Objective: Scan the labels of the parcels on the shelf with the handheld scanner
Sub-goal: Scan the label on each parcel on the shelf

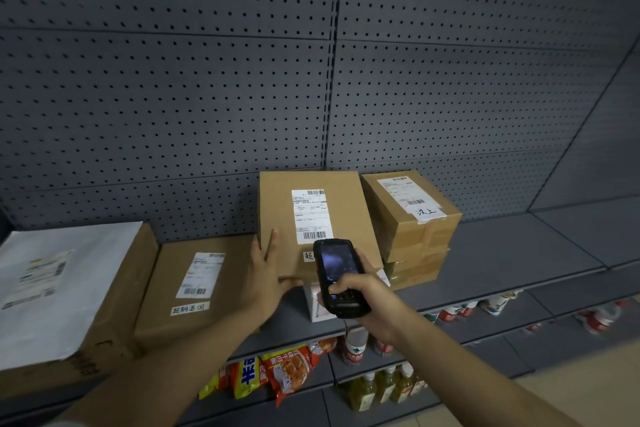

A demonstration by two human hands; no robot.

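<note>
Head view: a brown cardboard parcel (277,215) is propped upright on a grey shelf (502,253), leaning back toward a grey pegboard wall (173,97). A white label (311,217) with barcodes at its top and bottom is stuck to its front. The parcel's lower left corner is held by the left hand (265,279), fingers spread flat along the side edge and thumb under the bottom edge. A black scanner (337,276), its screen lit, is gripped in the right hand (367,302) with fingers curled round it, just below the label. Flat parcels lie to the left (173,288), and taped boxes (412,218) are stacked to the right. Snack packets (277,374) and bottles (377,388) are seen on lower shelves.
</note>
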